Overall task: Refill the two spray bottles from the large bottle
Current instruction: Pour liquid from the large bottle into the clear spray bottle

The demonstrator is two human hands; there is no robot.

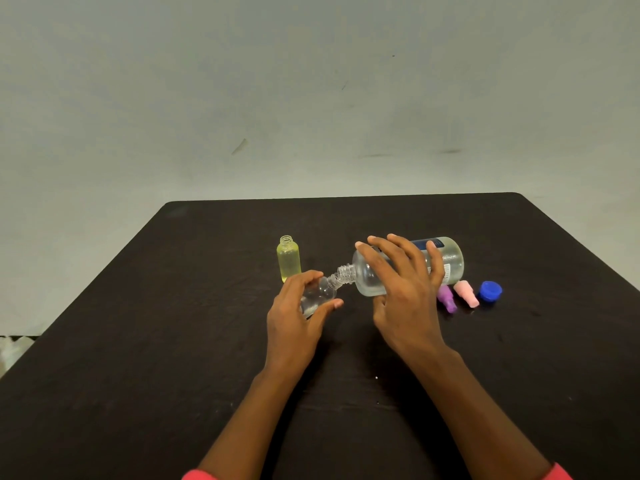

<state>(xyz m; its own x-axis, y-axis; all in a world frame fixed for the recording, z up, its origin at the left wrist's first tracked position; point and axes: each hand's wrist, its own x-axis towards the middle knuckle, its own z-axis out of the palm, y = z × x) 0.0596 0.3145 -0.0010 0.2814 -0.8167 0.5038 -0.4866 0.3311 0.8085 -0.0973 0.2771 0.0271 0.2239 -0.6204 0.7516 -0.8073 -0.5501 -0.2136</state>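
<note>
Fingers [313, 276] of the left hand [294, 317] curl round the tilted clear spray bottle [320, 294]. The right hand [405, 289] grips the tipped large bottle [450, 259], neck to neck with it. Judged mid-pour. The yellow spray bottle [289, 261] stands uncapped just beyond, level unclear. The purple spray head [447, 301], pink spray head [467, 294] and blue cap [490, 291] lie to the right on the table [173, 341], refitting outstanding.
</note>
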